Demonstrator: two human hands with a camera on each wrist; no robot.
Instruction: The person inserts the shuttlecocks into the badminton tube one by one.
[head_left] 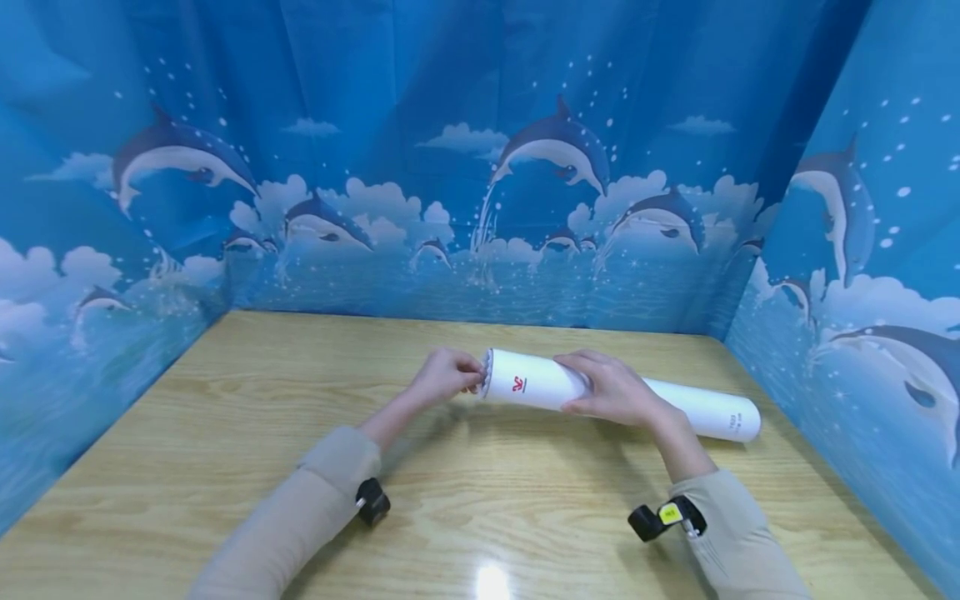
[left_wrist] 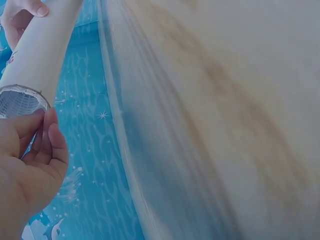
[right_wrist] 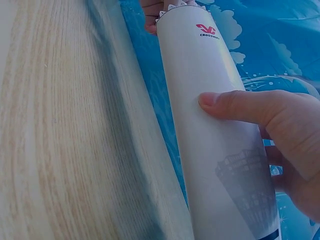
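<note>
A long white shuttlecock tube (head_left: 540,382) with a red logo lies tilted across the middle right, its left end raised. My right hand (head_left: 611,387) grips it around the middle; in the right wrist view the thumb (right_wrist: 215,102) lies along the top and the fingers curl round the far side. At the tube's open end, the white netted skirt of a shuttlecock (left_wrist: 22,102) fills the mouth, its scalloped edge level with the rim. My left hand (head_left: 446,377) pinches that edge between thumb and fingertips. The shuttlecock's head is hidden inside the tube.
Under the hands is a wood-grain table (head_left: 420,517). Blue curtains (head_left: 337,100) printed with dolphins hang along its back and sides. The tube's closed end (head_left: 742,419) points toward the right edge of the table.
</note>
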